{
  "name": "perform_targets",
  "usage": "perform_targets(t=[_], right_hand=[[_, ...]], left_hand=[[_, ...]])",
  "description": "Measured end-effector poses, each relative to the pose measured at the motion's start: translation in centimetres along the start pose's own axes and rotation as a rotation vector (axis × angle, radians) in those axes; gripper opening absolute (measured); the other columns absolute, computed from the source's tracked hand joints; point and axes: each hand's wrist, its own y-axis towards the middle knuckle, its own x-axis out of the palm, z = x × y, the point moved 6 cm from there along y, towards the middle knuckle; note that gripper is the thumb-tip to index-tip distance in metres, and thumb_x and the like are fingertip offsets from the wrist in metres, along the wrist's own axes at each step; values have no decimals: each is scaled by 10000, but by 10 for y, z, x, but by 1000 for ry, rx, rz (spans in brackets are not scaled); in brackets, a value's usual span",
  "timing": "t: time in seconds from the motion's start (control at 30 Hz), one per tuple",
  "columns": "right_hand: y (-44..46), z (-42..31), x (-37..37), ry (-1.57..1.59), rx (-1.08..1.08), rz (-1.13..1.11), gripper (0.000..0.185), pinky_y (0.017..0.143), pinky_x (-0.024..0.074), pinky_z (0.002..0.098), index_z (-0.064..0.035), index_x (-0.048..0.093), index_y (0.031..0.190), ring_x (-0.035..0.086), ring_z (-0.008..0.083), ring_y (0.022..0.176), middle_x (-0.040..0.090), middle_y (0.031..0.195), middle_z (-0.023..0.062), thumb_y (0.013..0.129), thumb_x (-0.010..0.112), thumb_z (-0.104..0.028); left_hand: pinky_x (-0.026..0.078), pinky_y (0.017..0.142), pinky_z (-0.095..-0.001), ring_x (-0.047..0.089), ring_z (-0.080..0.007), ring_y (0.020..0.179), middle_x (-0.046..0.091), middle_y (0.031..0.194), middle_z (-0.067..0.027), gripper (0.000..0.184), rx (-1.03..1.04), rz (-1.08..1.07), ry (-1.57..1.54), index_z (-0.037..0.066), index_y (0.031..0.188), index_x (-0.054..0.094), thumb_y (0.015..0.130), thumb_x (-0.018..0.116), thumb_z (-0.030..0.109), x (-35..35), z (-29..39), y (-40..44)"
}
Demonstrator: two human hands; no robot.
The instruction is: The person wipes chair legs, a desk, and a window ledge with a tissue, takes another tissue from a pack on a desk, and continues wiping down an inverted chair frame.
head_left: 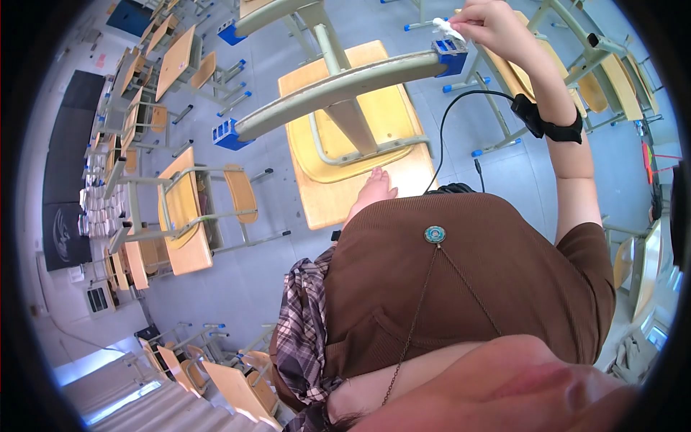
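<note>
Head: white cloth (447,29) in right hand (491,27)

Your right hand (497,30) pinches a crumpled white cloth (448,29) against a square blue plastic foot cap (450,61) on an upturned chair with a grey-green metal frame and yellow wooden seat (340,88). The chair rests on a pale wooden desk (327,207). Your left hand (375,189), fingers extended, is over the desktop beside the seat.

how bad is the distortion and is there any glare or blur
Head view: strong fisheye bending, black corners; head view, lower left: glare beside the curtain; head view, top: right hand shows little blur, white cloth little detail.
</note>
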Motion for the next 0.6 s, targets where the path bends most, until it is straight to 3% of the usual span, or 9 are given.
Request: perform_targets(t=[0.13,0.23,0.27,0.37,0.5,0.6], right_hand=[[-12,45,11,710,448,8,155,561,443,215,16,638,886,539,71,634,616,740,18,782,612,-95],[-20,81,41,1242,401,-179,183,547,428,138,-32,580,980,497,16,645,595,771,2,848,542,-153],[-27,86,46,1336,477,-182,166,558,461,125,-13,560,967,494,20,653,566,765,21,861,516,-132],[-31,80,60,1692,419,-287,153,538,459,133,-3,542,966,499,41,664,543,778,37,875,485,-111],[-29,69,59,1635,469,-213,147,509,405,152,-7,553,950,469,45,623,534,762,10,869,494,-114],[-20,64,58,1367,463,-266,146,504,375,158,-26,588,924,449,30,588,545,725,-24,857,517,-135]], left_hand=[[189,1060,-346,203,-353,1282,238,1331,-305,613,-12,6,-17,-123,1236,316,809,487,283,3,-3,2],[197,1058,-346,210,-355,1279,240,1329,-305,608,-18,4,-25,-123,1235,316,810,488,275,5,-7,0],[199,1057,-346,214,-356,1277,242,1328,-306,607,-22,8,-13,-123,1235,316,810,488,273,5,-8,-1],[206,1054,-348,223,-356,1273,248,1326,-305,607,-42,3,-20,-124,1234,316,810,488,275,2,-4,-2],[208,1054,-350,227,-354,1272,253,1327,-299,610,-39,-9,-49,-122,1235,315,810,483,281,4,-6,-5],[213,1053,-350,229,-352,1272,259,1328,-290,610,-38,-40,-4,-116,1239,315,811,481,285,7,-5,-2]])
